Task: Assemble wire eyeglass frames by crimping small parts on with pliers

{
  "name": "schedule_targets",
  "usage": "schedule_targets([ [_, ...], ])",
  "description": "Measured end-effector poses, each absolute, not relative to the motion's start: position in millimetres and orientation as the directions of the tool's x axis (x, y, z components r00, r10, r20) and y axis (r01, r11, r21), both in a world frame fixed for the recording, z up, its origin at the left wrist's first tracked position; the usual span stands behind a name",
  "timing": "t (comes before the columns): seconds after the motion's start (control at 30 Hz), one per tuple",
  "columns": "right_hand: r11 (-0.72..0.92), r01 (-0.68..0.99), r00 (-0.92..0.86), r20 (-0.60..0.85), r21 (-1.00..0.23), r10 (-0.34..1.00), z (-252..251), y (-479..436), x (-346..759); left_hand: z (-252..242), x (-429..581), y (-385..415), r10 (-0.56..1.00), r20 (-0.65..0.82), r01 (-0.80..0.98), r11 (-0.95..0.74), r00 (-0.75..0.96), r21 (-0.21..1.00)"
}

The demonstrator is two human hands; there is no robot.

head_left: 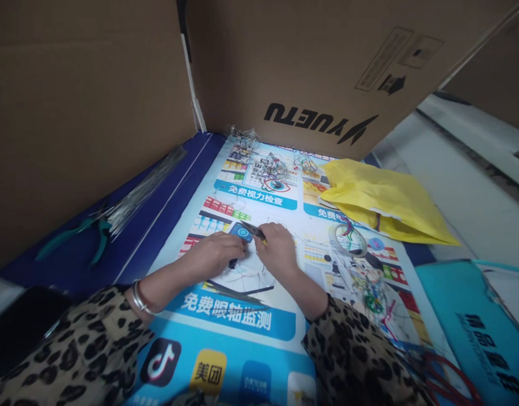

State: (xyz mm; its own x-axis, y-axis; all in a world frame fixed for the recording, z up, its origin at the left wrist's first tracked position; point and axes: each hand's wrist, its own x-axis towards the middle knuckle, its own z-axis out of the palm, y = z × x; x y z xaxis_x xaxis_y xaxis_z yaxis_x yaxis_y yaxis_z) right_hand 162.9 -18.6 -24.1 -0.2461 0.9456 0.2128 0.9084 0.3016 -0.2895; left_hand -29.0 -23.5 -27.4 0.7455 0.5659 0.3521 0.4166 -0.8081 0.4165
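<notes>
My left hand (215, 252) and my right hand (277, 248) rest close together on a printed poster (242, 321) that covers the table. My right hand is closed round small dark pliers (253, 230), whose tip points left toward my left hand. My left hand's fingers are curled and pinched at the pliers' tip; what they hold is too small to make out. Thin wires (242, 279) lie on the poster just under both hands. Both arms wear leopard-print sleeves, and bangles (139, 297) circle my left wrist.
Green-handled pliers (88, 234) and a bundle of straight silver wires (145, 189) lie at the left. Beaded wire pieces (270, 169) sit at the back, more (372, 296) at the right beside a tape roll (350, 239). A yellow bag (382, 200), cardboard walls (319, 62) and red scissors (448, 378) surround.
</notes>
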Motion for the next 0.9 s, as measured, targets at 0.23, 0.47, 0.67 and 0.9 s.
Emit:
schedule_targets([
  [0.23,0.326,0.78,-0.126,0.375,-0.535,0.918,-26,-19,169,-25,-30,-24,0.546,0.405,0.363,-0.818,0.733,0.446],
  [0.47,0.304,0.692,-0.072,0.356,-0.655,0.932,-17,-24,171,-25,-30,-24,0.57,0.472,0.364,-0.81,0.673,0.459],
  [0.67,0.294,0.636,-0.1,0.302,-0.714,0.948,5,-32,174,-22,-29,-27,0.595,0.423,0.421,-0.794,0.683,0.437],
  [0.9,0.35,0.77,-0.264,0.233,-0.534,0.936,13,-31,179,-22,-25,-26,0.696,0.438,0.553,-0.718,0.569,0.424],
])
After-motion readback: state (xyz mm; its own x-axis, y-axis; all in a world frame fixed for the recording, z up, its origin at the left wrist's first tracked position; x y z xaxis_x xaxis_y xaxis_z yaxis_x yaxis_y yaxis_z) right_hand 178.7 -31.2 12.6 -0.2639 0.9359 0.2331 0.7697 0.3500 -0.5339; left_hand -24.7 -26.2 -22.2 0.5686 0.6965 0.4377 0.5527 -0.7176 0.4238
